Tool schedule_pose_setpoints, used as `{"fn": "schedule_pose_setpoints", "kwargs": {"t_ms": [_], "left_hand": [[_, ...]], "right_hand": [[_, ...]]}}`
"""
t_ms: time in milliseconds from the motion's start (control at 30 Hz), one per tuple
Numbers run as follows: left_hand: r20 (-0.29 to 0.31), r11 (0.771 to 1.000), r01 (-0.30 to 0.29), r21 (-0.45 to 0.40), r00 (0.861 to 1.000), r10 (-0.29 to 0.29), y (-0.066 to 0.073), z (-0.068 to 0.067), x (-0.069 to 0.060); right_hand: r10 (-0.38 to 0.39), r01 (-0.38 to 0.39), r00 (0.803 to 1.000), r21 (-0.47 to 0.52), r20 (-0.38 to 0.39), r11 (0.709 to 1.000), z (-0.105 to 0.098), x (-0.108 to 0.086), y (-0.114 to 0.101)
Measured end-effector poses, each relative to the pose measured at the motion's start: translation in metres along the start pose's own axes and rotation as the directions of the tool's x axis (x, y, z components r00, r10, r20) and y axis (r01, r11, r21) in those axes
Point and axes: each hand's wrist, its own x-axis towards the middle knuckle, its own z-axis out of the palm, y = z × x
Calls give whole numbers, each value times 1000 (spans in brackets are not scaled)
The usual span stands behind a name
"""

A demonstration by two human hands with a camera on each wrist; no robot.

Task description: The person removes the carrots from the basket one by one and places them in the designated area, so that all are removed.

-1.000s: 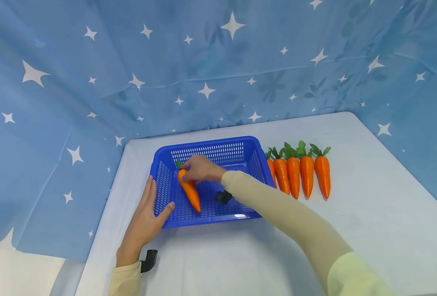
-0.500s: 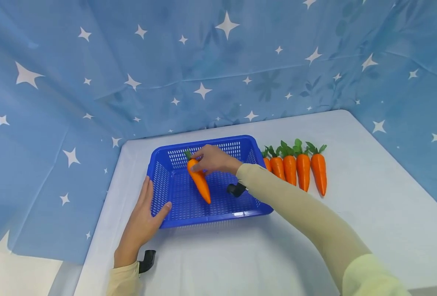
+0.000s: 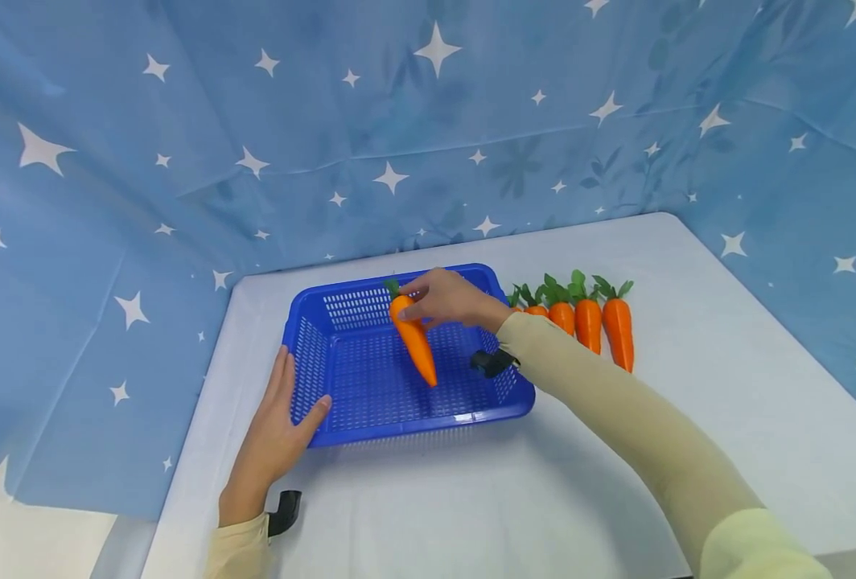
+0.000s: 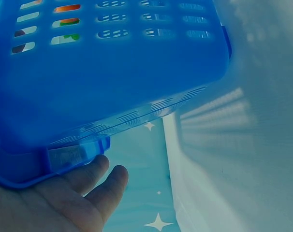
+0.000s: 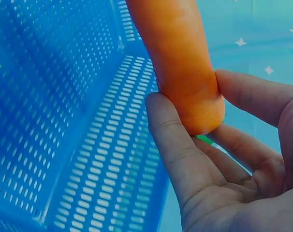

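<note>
An orange carrot [image 3: 417,346] with a green leafy top is held by my right hand [image 3: 448,299] over the blue basket [image 3: 406,429]. The thumb and fingers pinch its thick end, as the right wrist view also shows; the pointed end slants toward the basket's front. My left hand [image 3: 272,438] rests against the basket's left side with straight fingers, its thumb by the front left corner. In the left wrist view, the fingertips [image 4: 118,176] reach past the rim.
Several more carrots [image 3: 619,330] lie in a row on the white table [image 3: 718,386], right of the basket; my right forearm [image 3: 616,410] covers part of them. A blue curtain with white stars [image 3: 392,177] hangs behind. A black device [image 3: 285,513] sits at my left wrist.
My right hand has moved to the right and toward the basket's back wall, carrying the carrot with it. The left hand has stayed at the basket's side.
</note>
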Motion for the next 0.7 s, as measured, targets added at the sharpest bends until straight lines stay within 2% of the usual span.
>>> {"fn": "schedule_pose_setpoints", "kwargs": {"t_ms": [167,467,567,700], "left_hand": [[-2,1000,-3,3,1000,3,0,1,1],[4,1000,13,6,1000,-13,2,-3,2],[6,1000,15,-1,1000,-15,2,-2,1],[4,1000,12,-8,1000,-12,2,-1,-1]], "right_hand": [[12,-12,999,-6,-36,1000,-16,-8,7],[36,-32,995,47,-92,998,-49,-32,17],[46,-38,992,70,-121,997,-64,-45,22],[65,-58,982,46,-176,997,-86,-65,28]]}}
